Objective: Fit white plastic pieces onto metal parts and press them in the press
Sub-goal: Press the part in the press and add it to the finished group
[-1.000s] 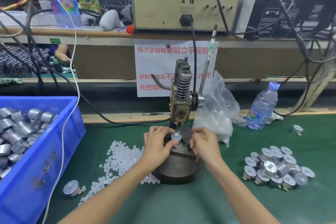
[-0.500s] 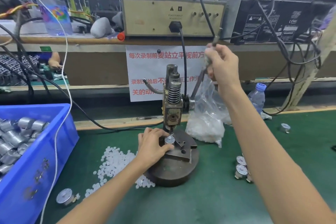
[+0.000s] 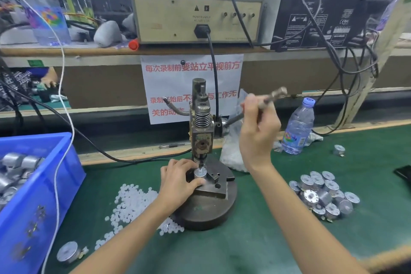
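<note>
Grip of left hand (image 3: 180,181) on metal part (image 3: 200,172), right hand (image 3: 259,131) on press lever (image 3: 272,95); box (image 3: 195,18) label "POWER INPUT"

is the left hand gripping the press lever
No, the left hand holds the metal part on the press, while the right hand grips the lever.

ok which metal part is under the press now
The metal part on the press fixture, held by the left hand; the others lie in the blue bin, the pile at right or loose on the mat.
</note>
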